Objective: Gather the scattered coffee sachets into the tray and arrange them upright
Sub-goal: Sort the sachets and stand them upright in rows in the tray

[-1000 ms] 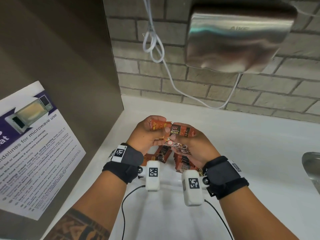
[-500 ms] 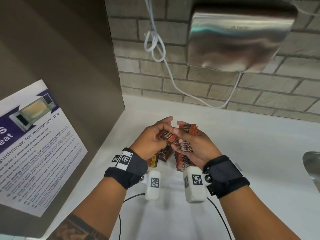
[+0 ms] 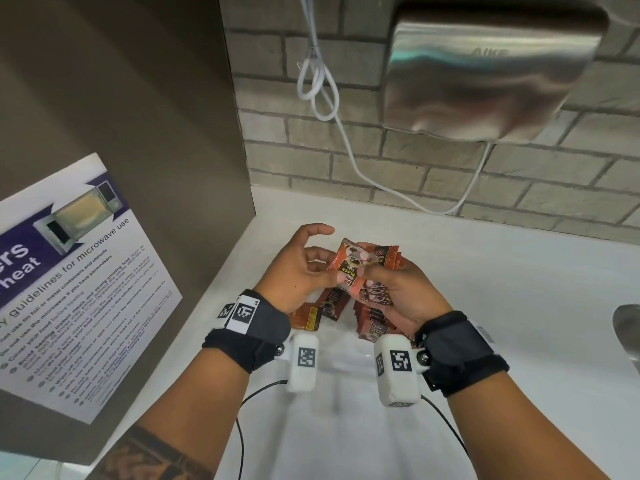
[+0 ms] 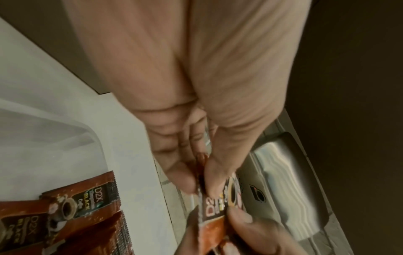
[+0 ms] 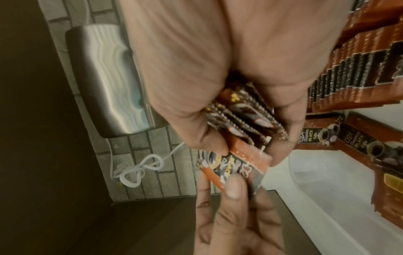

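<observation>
Both hands work above a translucent white tray on the white counter. My right hand grips a fanned bundle of orange-brown coffee sachets. My left hand pinches one sachet at the bundle's left edge between thumb and fingers, with the index finger raised. Below the hands, a row of sachets stands on edge in the tray. Two more sachets lie flat under my left wrist, also visible in the left wrist view.
A steel hand dryer hangs on the brick wall, its white cable looping down beside it. A brown panel with a microwave notice closes the left side. A metal sink edge shows at far right.
The hands came down from their raised position. My left hand shifted from gripping the bundle's left end to pinching a single sachet, now turned face up at the bundle's left edge.
</observation>
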Action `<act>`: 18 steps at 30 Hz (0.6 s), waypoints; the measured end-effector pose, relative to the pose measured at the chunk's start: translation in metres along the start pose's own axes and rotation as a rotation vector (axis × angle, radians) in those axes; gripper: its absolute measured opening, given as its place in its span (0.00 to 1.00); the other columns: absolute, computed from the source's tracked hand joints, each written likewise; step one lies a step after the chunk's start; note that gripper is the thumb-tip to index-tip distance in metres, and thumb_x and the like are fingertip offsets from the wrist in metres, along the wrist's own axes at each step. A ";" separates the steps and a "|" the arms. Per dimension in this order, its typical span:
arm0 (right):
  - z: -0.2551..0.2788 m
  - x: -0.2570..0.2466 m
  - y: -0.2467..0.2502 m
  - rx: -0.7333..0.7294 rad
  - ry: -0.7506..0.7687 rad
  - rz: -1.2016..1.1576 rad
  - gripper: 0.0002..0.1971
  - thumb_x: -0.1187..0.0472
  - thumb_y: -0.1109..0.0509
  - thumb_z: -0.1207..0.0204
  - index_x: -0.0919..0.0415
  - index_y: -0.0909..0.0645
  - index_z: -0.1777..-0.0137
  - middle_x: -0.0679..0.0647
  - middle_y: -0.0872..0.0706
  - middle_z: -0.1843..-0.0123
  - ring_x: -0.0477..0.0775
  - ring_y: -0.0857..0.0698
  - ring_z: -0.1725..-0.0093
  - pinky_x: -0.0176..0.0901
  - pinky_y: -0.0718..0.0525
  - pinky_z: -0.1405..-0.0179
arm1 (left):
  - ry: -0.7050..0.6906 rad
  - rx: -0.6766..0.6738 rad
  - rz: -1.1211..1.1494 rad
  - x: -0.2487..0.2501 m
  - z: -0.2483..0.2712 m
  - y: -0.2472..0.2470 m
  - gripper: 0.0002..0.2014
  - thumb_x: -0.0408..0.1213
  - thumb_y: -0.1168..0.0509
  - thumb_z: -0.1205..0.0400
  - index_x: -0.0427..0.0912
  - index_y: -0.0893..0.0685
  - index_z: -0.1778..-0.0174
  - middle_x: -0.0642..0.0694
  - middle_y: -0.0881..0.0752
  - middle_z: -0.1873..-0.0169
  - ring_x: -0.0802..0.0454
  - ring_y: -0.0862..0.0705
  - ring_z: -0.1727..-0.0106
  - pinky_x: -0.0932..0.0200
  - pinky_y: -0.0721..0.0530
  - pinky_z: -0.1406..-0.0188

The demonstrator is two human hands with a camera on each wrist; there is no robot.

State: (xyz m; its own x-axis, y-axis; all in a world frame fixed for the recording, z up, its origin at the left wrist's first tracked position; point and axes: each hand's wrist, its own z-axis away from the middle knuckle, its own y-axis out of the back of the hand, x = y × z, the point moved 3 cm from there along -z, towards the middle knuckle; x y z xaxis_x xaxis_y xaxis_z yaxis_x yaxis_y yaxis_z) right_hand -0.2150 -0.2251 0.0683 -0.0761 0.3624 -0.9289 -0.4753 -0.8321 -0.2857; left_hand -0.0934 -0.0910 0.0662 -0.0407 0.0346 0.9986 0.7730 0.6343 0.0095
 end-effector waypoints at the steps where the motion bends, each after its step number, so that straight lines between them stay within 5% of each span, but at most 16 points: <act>1: -0.001 0.000 0.001 -0.002 -0.008 0.068 0.11 0.69 0.28 0.21 0.72 0.13 0.40 0.67 0.09 0.45 0.65 0.10 0.43 0.56 0.13 0.41 | -0.007 0.035 0.006 0.002 -0.001 0.003 0.29 0.20 0.24 0.26 0.45 0.24 0.32 0.36 0.10 0.51 0.46 0.12 0.52 0.51 0.12 0.47; 4: 0.001 -0.007 0.003 -0.008 -0.006 0.158 0.19 0.52 0.22 0.26 0.67 0.12 0.44 0.62 0.10 0.54 0.56 0.12 0.53 0.51 0.12 0.44 | -0.073 0.110 0.004 0.016 -0.004 0.013 0.15 0.19 0.29 0.22 0.40 0.15 0.44 0.42 0.10 0.56 0.50 0.12 0.55 0.54 0.14 0.55; 7: 0.001 -0.021 0.004 -0.041 0.056 0.214 0.25 0.43 0.24 0.28 0.57 0.18 0.37 0.59 0.14 0.55 0.54 0.13 0.55 0.50 0.13 0.50 | -0.179 -0.005 -0.168 0.036 -0.006 0.016 0.12 0.22 0.32 0.18 0.42 0.12 0.46 0.46 0.10 0.55 0.48 0.12 0.54 0.55 0.11 0.56; 9: -0.002 -0.027 -0.002 -0.132 0.059 0.324 0.29 0.45 0.20 0.30 0.56 0.21 0.32 0.64 0.11 0.50 0.59 0.11 0.52 0.52 0.14 0.51 | -0.228 -0.114 -0.351 0.048 -0.005 0.008 0.11 0.25 0.29 0.18 0.44 0.10 0.45 0.49 0.08 0.54 0.46 0.12 0.52 0.59 0.12 0.51; 12: -0.006 -0.027 -0.014 -0.303 0.050 0.404 0.23 0.62 0.19 0.27 0.65 0.20 0.34 0.73 0.13 0.47 0.63 0.13 0.49 0.56 0.16 0.48 | -0.248 -0.178 -0.452 0.059 -0.007 -0.009 0.11 0.28 0.24 0.23 0.42 0.09 0.46 0.48 0.08 0.54 0.47 0.12 0.52 0.60 0.15 0.48; 15: -0.006 -0.026 -0.017 -0.296 0.001 0.305 0.16 0.72 0.26 0.22 0.69 0.19 0.35 0.67 0.10 0.46 0.65 0.10 0.45 0.52 0.12 0.46 | -0.208 -0.107 -0.357 0.061 -0.010 -0.012 0.18 0.26 0.24 0.23 0.43 0.12 0.38 0.42 0.13 0.47 0.57 0.14 0.53 0.57 0.13 0.49; 18: -0.007 -0.025 -0.013 -0.233 -0.060 0.138 0.14 0.73 0.30 0.21 0.68 0.18 0.36 0.69 0.11 0.47 0.68 0.10 0.45 0.58 0.14 0.42 | -0.309 -0.162 -0.561 0.057 -0.007 -0.010 0.28 0.32 0.30 0.17 0.56 0.25 0.23 0.54 0.26 0.27 0.67 0.26 0.28 0.72 0.27 0.32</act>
State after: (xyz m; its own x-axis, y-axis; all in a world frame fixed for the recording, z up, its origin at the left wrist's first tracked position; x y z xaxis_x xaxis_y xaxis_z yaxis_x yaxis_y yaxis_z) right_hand -0.2005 -0.2260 0.0932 -0.1812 0.2569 -0.9493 -0.2425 -0.9471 -0.2100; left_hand -0.0989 -0.1013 0.1235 -0.6260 -0.0316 0.7792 0.6665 0.4969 0.5557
